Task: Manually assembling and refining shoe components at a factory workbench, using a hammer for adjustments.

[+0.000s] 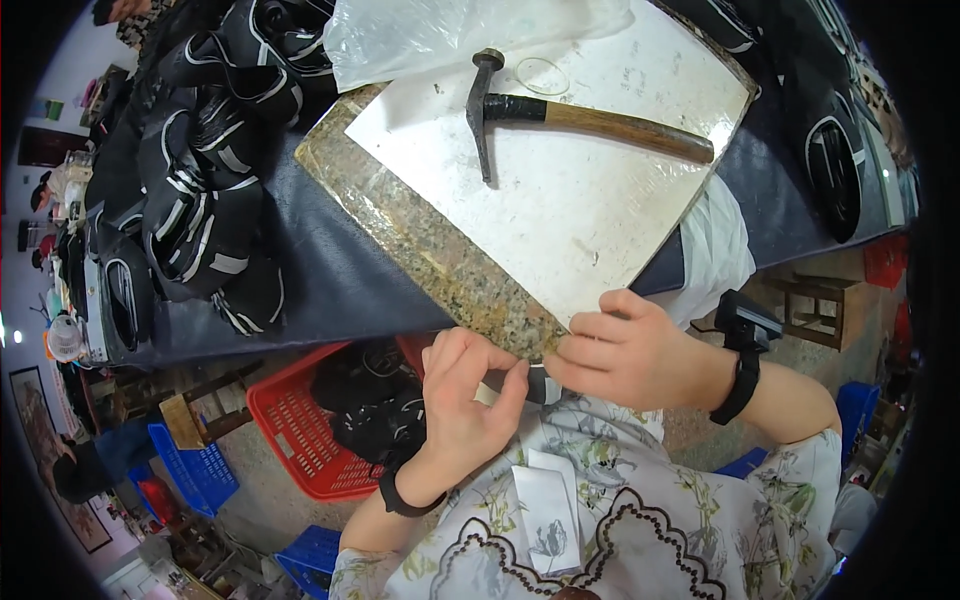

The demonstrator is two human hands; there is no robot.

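Note:
At the near corner of the stone slab, my left hand and my right hand come close together. Between their fingertips is a small dark piece with a pale strip, mostly hidden by the fingers and the slab's corner. My left thumb and forefinger pinch it from the left. The right fingers are curled and closed at its other side. On the white sheet covering much of the slab lies a hammer with a wooden handle, well beyond both hands. A thin pale ring rests near its head.
Black pieces with white trim are heaped at the left of the dark table. Clear plastic covers the far edge. Below stands a red basket holding black items. A white bag hangs beside the slab's right edge.

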